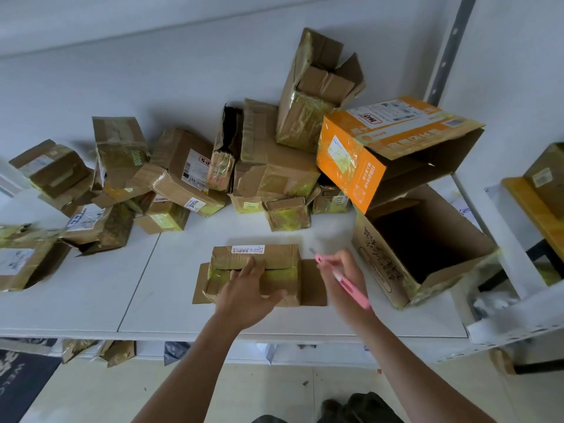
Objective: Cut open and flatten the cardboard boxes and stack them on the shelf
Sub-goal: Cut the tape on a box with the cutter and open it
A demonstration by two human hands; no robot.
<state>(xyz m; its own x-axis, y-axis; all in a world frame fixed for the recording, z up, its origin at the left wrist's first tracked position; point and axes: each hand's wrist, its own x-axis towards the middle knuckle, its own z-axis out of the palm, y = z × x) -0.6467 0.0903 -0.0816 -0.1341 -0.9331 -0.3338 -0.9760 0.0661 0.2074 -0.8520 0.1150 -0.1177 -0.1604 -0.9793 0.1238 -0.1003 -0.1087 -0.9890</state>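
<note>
A small taped brown cardboard box [274,257] with a white label lies on the white table [91,294] near the front edge, side flaps spread out. My left hand [248,293] rests flat on its top, fingers apart, pressing it down. My right hand [343,280] is just right of the box and grips a pink box cutter [351,288], its short blade pointing up and left beside the box's right end.
Several taped boxes are piled along the table's back. An orange box [360,157] leans on a large open brown box [421,248] at the right. A white shelf [503,227] with a metal post stands further right. More cardboard lies under the table.
</note>
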